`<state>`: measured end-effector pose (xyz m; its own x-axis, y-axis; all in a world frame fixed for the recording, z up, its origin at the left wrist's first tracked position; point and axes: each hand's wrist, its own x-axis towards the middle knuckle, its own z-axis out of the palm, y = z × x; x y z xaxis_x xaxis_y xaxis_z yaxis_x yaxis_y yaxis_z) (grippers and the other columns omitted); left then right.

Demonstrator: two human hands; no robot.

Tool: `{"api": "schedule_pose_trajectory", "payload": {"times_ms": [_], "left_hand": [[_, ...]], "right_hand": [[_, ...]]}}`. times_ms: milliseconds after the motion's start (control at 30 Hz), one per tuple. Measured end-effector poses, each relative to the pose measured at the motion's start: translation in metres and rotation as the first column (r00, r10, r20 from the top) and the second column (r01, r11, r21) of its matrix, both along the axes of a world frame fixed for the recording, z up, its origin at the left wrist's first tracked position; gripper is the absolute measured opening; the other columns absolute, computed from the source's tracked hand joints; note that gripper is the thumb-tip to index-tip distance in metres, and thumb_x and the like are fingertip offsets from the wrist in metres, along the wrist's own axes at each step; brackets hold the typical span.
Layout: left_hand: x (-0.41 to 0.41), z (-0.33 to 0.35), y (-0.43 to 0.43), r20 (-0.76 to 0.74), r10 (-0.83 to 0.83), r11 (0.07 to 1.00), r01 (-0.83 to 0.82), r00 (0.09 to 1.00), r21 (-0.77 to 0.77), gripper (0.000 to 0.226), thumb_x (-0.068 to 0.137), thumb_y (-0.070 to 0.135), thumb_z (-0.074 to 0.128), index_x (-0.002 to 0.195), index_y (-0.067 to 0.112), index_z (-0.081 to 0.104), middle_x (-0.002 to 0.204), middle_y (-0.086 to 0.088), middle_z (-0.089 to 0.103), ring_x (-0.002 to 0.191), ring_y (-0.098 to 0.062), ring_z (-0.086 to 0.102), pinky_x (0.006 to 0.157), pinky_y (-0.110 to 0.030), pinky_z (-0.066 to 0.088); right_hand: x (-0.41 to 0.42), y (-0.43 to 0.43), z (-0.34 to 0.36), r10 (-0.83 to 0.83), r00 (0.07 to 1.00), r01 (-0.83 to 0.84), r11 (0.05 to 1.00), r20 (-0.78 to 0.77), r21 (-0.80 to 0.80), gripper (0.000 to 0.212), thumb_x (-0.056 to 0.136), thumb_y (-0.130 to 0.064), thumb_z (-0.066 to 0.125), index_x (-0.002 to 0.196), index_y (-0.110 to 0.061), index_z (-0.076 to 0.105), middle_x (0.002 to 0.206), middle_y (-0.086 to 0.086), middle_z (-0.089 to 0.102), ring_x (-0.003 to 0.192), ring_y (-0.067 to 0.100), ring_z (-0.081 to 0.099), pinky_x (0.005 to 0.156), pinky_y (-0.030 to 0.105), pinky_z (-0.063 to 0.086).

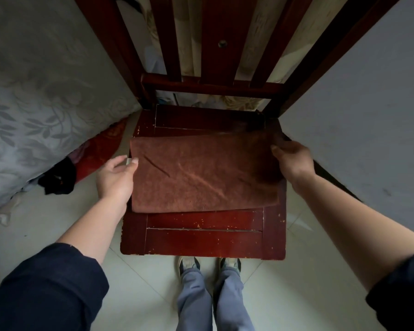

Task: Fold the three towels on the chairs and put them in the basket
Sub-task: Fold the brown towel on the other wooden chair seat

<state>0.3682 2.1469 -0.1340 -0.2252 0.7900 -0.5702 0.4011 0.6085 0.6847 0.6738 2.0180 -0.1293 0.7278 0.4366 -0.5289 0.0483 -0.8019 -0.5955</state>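
Note:
A brown towel (201, 174) lies folded into a flat rectangle on the seat of a dark red wooden chair (201, 237). My left hand (116, 176) pinches the towel's left edge, where a small white tag shows between thumb and fingers. My right hand (293, 158) grips the towel's upper right corner, and that side is lifted slightly off the seat. No other towel and no basket is in view.
A bed with a grey floral cover (41, 103) stands close on the left, with dark and red clothes (65, 173) on the floor beside it. A white wall (368, 115) runs along the right. My feet (208, 263) stand on pale tiles before the chair.

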Motion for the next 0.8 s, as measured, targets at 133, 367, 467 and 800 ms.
{"api": "schedule_pose_trajectory", "payload": {"times_ms": [133,367,467,800], "left_hand": [[-0.018,-0.011,-0.044,-0.165,0.046,0.999,-0.044,0.985,0.015,0.032,0.084,0.03,0.07,0.112,0.015,0.064,0.11,-0.008,0.069,0.098,-0.021,0.065,0.085,-0.029,0.048],[-0.022,-0.01,-0.095,-0.261,0.031,0.998,-0.046,0.965,-0.053,0.036,0.087,0.032,0.067,0.113,0.007,0.065,0.108,-0.01,0.069,0.1,-0.025,0.064,0.083,-0.028,0.043],[-0.027,-0.014,-0.095,-0.245,-0.01,0.999,-0.001,0.97,-0.044,0.034,0.086,0.033,0.068,0.108,0.007,0.066,0.109,-0.012,0.069,0.103,-0.027,0.064,0.087,-0.031,0.046],[-0.043,-0.001,-0.094,0.027,0.09,0.996,-0.091,0.996,0.023,0.015,0.088,0.019,0.068,0.097,0.01,0.06,0.101,-0.006,0.067,0.093,-0.012,0.061,0.075,-0.011,0.041]], "right_hand": [[-0.011,-0.034,0.0,-0.069,0.997,0.074,0.991,0.045,-0.109,0.021,0.092,-0.026,0.057,0.099,-0.009,0.065,0.1,0.013,0.068,0.09,0.031,0.063,0.08,0.04,0.052],[-0.032,-0.087,0.004,-0.166,0.969,0.14,0.979,-0.184,-0.148,0.013,0.081,-0.015,0.056,0.088,-0.011,0.065,0.085,0.008,0.068,0.079,0.025,0.062,0.07,0.035,0.047],[-0.035,-0.092,0.006,-0.158,0.952,0.136,0.986,-0.262,-0.1,0.006,0.076,-0.007,0.062,0.08,-0.011,0.062,0.075,0.004,0.062,0.074,0.022,0.056,0.068,0.033,0.044],[-0.024,-0.097,0.001,-0.073,0.966,0.046,0.992,-0.247,-0.115,0.014,0.088,-0.014,0.066,0.076,-0.012,0.06,0.074,0.002,0.059,0.073,0.018,0.053,0.069,0.031,0.044]]}}
